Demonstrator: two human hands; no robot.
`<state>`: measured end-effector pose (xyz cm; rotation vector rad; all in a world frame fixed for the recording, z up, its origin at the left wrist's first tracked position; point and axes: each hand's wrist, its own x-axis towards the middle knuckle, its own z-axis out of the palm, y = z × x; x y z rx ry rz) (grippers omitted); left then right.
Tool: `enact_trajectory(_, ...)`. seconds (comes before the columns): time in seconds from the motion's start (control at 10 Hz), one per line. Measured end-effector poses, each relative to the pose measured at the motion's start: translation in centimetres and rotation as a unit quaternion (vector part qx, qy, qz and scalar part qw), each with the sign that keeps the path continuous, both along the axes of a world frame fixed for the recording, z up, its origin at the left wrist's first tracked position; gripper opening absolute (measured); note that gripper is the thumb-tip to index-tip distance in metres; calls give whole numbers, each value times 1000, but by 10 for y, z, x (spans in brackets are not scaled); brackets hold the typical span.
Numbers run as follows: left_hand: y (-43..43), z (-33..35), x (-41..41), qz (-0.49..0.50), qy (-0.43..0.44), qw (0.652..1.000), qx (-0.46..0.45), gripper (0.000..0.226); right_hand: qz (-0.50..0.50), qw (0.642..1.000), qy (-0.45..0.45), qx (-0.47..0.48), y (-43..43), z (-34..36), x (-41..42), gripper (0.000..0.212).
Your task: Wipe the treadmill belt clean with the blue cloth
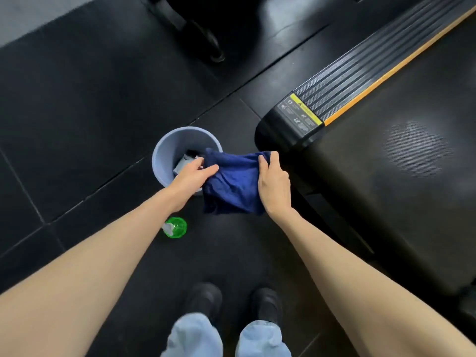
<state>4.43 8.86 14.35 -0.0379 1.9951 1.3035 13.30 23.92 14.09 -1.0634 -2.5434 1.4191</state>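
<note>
A dark blue cloth (233,181) hangs in the air between my hands, above the black floor beside the treadmill. My left hand (192,176) pinches its left upper edge and my right hand (274,182) grips its right upper corner. The treadmill belt (401,181), black with a pale dull patch, fills the right side of the view, to the right of the cloth. A ribbed side rail (360,68) with an orange strip runs along the belt's far edge.
A light blue bucket (164,153) with items inside stands on the floor just behind my left hand. A green spray bottle (176,227) stands on the floor under my left forearm. My two black shoes (206,300) are at the bottom. Another machine's base (206,39) lies at top centre.
</note>
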Motion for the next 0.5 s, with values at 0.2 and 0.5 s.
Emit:
enact_trajectory(0.2,-15,-91,-69,-101,101,971,-190,16,-54,996,-48,-46,-53,-93,-55,24)
enact_trajectory(0.5,-16,-217,-129,-232,70,950,-198,49,-190,955,-171,-151,-71,-210,-101,42)
